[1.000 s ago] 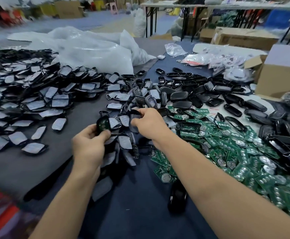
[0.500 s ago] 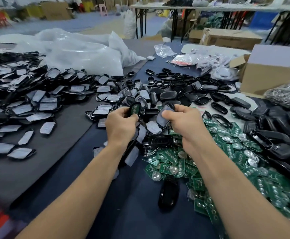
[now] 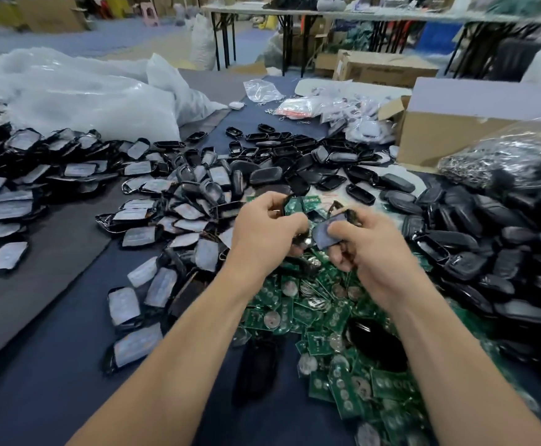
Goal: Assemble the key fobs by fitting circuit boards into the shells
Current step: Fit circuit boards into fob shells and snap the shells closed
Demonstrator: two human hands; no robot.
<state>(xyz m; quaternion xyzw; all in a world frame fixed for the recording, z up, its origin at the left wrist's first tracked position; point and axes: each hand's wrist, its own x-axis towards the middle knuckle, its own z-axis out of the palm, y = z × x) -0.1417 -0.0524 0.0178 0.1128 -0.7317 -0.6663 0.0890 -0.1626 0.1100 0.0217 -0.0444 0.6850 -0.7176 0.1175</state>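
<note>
My left hand [image 3: 264,231] grips a black fob shell holding a green circuit board [image 3: 291,206], fingers curled round it. My right hand [image 3: 364,244] pinches a second shell piece with a grey film cover [image 3: 325,233], thumb on top. Both hands hover close together above the heap of green circuit boards [image 3: 324,320] with round coin cells. Black empty shells [image 3: 488,239] are heaped at the right. Film-covered shell halves [image 3: 163,217] spread to the left.
A cardboard box [image 3: 455,133] stands at back right beside a bag of metal rings [image 3: 500,156]. White plastic bags [image 3: 95,101] lie at back left. Small clear packets [image 3: 314,107] sit at the back. A dark shell [image 3: 258,365] lies on the blue mat near me.
Both hands have come together over the circuit boards. The right hand took a film-covered shell from the pile and brought it beside the left hand's shell. The view has swung right.
</note>
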